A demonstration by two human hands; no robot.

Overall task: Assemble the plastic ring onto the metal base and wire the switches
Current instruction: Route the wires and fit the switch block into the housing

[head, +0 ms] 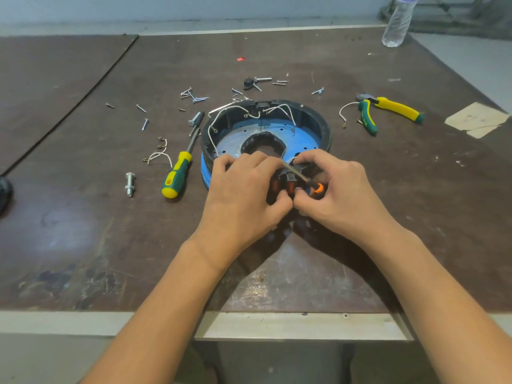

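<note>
A black plastic ring (318, 117) sits on a blue metal base (235, 139) in the middle of the table, with white wires (238, 109) looping along its far inner wall. At the ring's near edge my left hand (243, 195) grips a black switch block with orange rockers (286, 184). My right hand (338, 189) holds a small screwdriver (297, 174) with an orange-tipped handle, its shaft lying across the switch block. The near rim of the ring is hidden behind both hands.
A green-yellow screwdriver (177, 173) lies left of the base, with loose screws (194, 97), short white wires (158, 155) and a bolt (129, 184) around it. Green-yellow pliers (388, 112) lie at the right, a paper scrap (476, 119) beyond them, a water bottle (399, 20) at the back.
</note>
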